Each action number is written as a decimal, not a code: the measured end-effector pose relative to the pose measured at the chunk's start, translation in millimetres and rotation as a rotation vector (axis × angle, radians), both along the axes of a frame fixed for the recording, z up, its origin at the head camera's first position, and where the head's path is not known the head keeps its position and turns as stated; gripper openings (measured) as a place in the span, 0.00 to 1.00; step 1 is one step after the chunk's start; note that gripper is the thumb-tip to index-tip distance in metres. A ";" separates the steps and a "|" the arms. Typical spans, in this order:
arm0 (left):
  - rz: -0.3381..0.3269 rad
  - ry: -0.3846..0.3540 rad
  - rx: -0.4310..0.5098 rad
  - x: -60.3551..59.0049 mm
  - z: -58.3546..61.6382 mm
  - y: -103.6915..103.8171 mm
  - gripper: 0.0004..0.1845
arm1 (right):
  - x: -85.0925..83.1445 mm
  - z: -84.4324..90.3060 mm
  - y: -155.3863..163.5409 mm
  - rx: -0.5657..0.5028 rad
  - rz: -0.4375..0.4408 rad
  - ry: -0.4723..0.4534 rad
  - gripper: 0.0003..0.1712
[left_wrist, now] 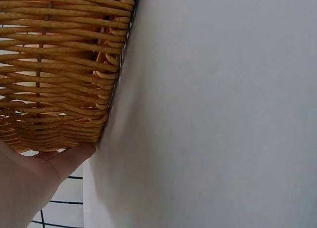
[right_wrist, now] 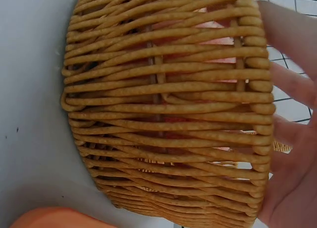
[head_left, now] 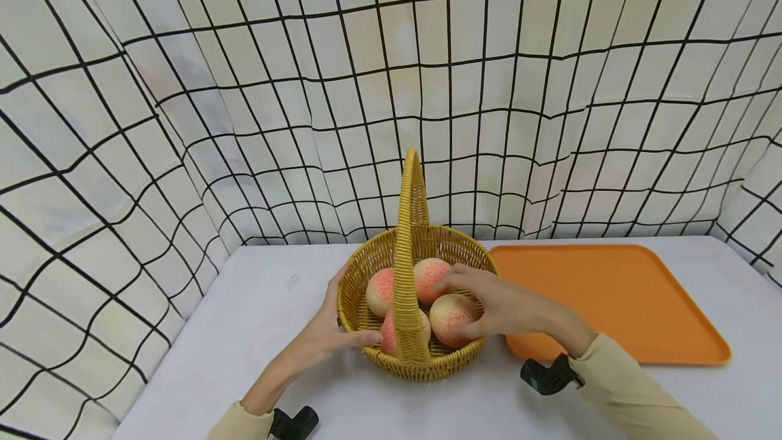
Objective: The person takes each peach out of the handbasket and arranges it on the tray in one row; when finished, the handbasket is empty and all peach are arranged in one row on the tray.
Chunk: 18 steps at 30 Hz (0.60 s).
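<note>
Holding the basket firm is a good job for your left hand: its thumb lies over the rim and its fingers sit round the outside, so it is clamped on the near side wall. Press just enough to stop a tip, and do not bend the cane.

Your right hand reaches in over the rim on its own side. Its thumb and fingers are bent round 1 peach, the speckled peach, which lies between them, just inside the wall. I cannot tell how hard they squeeze. A round thing like this may slip if you pinch only its top, so get your thumb low on one side and your fingers low on the other. If you lift it, go straight up and mind the rim under your right wrist.

Just ahead of your right fingertips is the back peach; it may be touching them, so try not to drag it along. The side peach is past the tall handle, over toward your left fingers. The front peach is by your left thumb, partly behind the handle. That handle stands between your 2 hands, so work clear of it. The orange tray lies beyond your right hand, on its outer side.
</note>
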<state>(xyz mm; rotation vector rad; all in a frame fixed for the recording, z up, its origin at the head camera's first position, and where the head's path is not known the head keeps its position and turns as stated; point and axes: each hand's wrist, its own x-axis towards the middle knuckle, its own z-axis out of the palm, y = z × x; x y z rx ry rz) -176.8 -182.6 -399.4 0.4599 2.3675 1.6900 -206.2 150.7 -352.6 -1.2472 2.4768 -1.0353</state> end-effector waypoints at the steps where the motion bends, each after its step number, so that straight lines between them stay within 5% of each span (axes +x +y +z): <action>1: -0.001 -0.003 0.001 -0.2 -0.7 0.0 0.71 | -0.7 -0.6 -0.6 0.016 0.011 0.018 0.25; 18: 0.020 -0.003 0.052 0.2 -5.0 1.9 0.70 | -10.6 -0.8 -12.5 0.116 0.076 0.051 0.24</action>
